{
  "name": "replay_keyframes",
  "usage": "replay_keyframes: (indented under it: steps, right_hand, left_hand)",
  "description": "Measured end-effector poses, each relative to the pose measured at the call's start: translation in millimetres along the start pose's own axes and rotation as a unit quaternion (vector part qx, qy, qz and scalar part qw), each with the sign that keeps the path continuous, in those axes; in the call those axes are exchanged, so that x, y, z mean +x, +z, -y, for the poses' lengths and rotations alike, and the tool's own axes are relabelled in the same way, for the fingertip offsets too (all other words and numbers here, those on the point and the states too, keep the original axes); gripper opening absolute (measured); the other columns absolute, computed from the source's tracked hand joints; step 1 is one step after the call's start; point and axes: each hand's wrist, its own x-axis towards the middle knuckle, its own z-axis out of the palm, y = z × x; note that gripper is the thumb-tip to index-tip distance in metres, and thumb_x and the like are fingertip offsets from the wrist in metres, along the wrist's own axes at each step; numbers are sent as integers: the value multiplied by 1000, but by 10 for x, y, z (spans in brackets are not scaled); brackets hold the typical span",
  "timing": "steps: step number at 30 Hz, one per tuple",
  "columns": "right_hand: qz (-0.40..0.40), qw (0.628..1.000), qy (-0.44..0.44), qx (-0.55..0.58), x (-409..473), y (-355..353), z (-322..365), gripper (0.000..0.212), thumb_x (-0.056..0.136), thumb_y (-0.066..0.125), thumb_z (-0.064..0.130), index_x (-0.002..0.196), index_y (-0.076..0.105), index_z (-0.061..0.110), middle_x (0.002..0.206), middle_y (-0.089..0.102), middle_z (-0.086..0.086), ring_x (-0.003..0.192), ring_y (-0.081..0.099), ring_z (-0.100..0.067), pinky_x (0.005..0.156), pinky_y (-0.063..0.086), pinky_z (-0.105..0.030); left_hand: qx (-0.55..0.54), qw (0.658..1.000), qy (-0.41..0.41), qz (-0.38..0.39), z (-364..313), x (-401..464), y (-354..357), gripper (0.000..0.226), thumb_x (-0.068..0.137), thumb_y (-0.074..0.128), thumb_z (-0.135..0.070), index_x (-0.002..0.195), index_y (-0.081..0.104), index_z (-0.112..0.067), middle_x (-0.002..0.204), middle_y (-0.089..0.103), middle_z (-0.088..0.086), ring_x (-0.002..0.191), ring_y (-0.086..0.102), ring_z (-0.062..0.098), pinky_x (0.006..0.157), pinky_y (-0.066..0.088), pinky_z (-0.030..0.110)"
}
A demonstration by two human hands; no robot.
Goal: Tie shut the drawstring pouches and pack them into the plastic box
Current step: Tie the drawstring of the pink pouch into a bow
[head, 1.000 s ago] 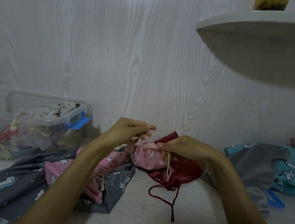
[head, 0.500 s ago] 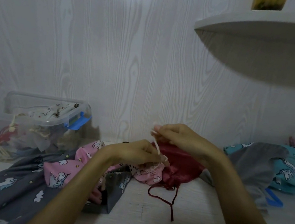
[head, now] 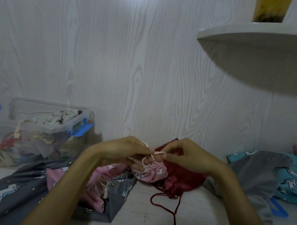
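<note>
Both hands work at the middle of the table [head: 149,222], close to each other. The left hand [head: 126,151] and the right hand [head: 185,157] each pinch a part of the pale cord [head: 155,152] of a small pink pouch [head: 152,170] with white printed shapes. The cord makes a loop between the two hands, just above the gathered mouth of the pouch, and both grips are narrow, closed on the cord.

The pink pouch is held a little above the table, touching a dark red pouch [head: 182,178] that lies behind and to the right of it. The red strings [head: 162,205] of that one trail loose over the table toward the camera.

At the left stands the clear plastic box [head: 47,137] with blue clips (its lid looks open, but I cannot tell surely), and some pouches and cords are already inside. In front of it lie a grey unicorn-print cloth [head: 13,187] and a second pink piece [head: 95,186]. At the right edge are grey and teal unicorn-print fabrics [head: 289,178].

A white shelf [head: 265,38] hangs on the wall at upper right. No writing can be read anywhere.
</note>
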Motion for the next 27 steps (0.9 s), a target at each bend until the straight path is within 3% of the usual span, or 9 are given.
replay_keyframes:
  steps: [2, 4, 8, 12, 14, 17, 20, 23, 27]
  right_hand:
    - [-40, 999, -16, -2, -42, -84, 35, 13, 88, 64, 24, 96, 74, 23, 88, 71, 8, 81, 63, 4, 73, 48, -12]
    - [-55, 998, -28, 9, -88, -157, 96, 11, 87, 64, 26, 93, 74, 25, 85, 71, 12, 74, 61, 12, 67, 41, -2]
    - [-61, 992, -26, 105, -157, -239, 192, 24, 83, 62, 38, 81, 72, 16, 75, 73, 1, 59, 60, 2, 58, 43, -9]
    - [40, 993, -31, 108, -207, -245, 299, 23, 85, 61, 36, 81, 71, 16, 67, 68, -10, 55, 56, -11, 59, 47, -19]
    - [70, 992, -37, 94, -205, -220, 333, 26, 89, 56, 36, 75, 72, 22, 67, 68, -2, 60, 59, -7, 69, 50, -19]
    - [-13, 995, -12, 95, -121, -170, 266, 29, 96, 49, 32, 90, 74, 20, 74, 70, 2, 66, 62, -7, 72, 50, -19]
    - [-43, 997, -20, 62, -29, -38, 185, 18, 94, 55, 19, 104, 68, 25, 83, 68, 3, 73, 64, -8, 75, 51, -19]
    - [-31, 994, -41, 95, 21, 110, 153, 21, 91, 60, 17, 97, 67, 36, 89, 69, 1, 78, 64, -13, 80, 51, -24]
    - [-78, 983, -48, 162, 44, 147, 136, 12, 87, 64, 13, 92, 73, 19, 89, 71, -10, 82, 67, -24, 81, 52, -29]
  left_hand:
    - [-37, 999, -6, -19, -3, -2, 0, 24, 93, 56, -25, 88, 74, -10, 81, 65, 1, 71, 62, 3, 75, 56, 21]
    - [-91, 995, -8, -44, -5, 7, 3, 23, 89, 61, -23, 97, 73, -5, 82, 70, 1, 71, 65, 4, 75, 57, 19]
    - [-205, 975, 9, -88, -38, 15, 17, 29, 77, 69, -18, 101, 71, -2, 84, 73, 7, 69, 69, 6, 67, 58, 16]
    - [-271, 952, 26, -139, -55, 22, 45, 19, 71, 71, -8, 90, 74, -5, 84, 74, 12, 69, 71, 10, 52, 55, 14]
    - [-262, 952, 28, -155, -53, 24, 54, 11, 73, 71, -4, 82, 76, -8, 83, 75, 10, 69, 72, 10, 57, 56, 14]
    - [-222, 961, 29, -165, -60, 6, 65, 9, 64, 76, -7, 70, 78, -12, 78, 74, 6, 65, 70, 8, 59, 56, 12]
    - [-175, 970, 43, -163, -70, -14, 85, 10, 68, 76, -5, 68, 78, -14, 76, 73, 6, 64, 66, 8, 61, 54, 12]
    - [-104, 976, 70, -177, -74, -33, 85, 15, 74, 72, -1, 70, 77, -15, 73, 71, 4, 63, 64, 8, 63, 54, 12]
    - [-39, 974, 102, -199, -95, -69, 71, 16, 74, 73, -3, 69, 76, -18, 72, 72, 3, 67, 66, 7, 67, 52, 15]
